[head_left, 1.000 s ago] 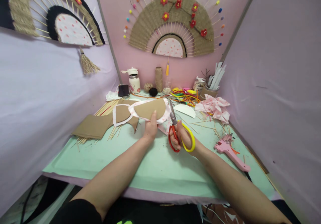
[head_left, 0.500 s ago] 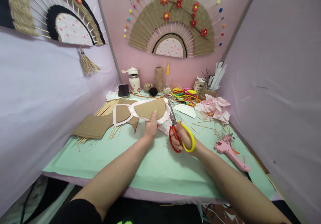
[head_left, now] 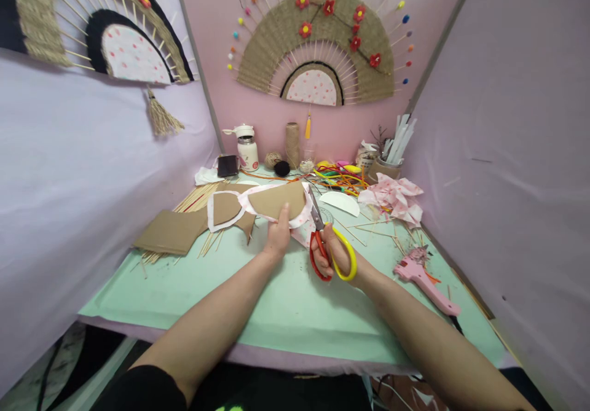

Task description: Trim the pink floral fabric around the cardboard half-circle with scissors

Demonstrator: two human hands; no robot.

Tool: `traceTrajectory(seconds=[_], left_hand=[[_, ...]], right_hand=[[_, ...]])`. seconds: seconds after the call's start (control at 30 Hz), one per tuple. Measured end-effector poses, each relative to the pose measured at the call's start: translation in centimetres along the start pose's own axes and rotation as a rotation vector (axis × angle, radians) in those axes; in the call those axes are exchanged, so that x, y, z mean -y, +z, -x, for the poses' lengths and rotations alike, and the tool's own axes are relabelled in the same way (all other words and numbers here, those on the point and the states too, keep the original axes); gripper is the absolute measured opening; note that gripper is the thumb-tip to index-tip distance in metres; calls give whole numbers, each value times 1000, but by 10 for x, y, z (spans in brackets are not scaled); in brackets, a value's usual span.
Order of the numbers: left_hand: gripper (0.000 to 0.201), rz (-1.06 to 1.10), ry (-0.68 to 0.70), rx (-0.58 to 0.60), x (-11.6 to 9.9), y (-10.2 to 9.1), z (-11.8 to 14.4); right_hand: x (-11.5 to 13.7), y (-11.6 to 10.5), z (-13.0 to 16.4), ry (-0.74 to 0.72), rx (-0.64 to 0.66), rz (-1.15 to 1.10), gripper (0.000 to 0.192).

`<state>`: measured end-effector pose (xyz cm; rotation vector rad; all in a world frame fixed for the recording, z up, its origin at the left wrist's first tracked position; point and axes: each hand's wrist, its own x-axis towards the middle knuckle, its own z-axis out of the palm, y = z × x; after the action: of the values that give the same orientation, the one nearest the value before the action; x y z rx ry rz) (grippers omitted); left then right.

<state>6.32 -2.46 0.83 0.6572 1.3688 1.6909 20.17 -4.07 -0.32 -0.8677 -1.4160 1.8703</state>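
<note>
One fabric-edged cardboard piece (head_left: 276,199) sits at twelve o'clock from the left hand (head_left: 278,237), pinched under its thumb; the right hand (head_left: 339,252) grips scissors (head_left: 317,216) at the piece's four o'clock.

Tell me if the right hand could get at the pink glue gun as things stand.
Probably not to grasp it: the right hand is occupied with the scissors. Otherwise the way looks free, as the pink glue gun lies off to that hand's right, its handle uncovered.
</note>
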Motion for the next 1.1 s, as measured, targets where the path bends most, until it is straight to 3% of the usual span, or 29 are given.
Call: traceTrajectory(seconds=[0.37, 1.1], left_hand=[[29, -4, -1, 37, 4, -2, -2], [35, -25, 31, 34, 7, -3, -4]], right_hand=[[1, 3, 5, -26, 5, 146, 63], [-8, -5, 0, -102, 31, 111, 72]])
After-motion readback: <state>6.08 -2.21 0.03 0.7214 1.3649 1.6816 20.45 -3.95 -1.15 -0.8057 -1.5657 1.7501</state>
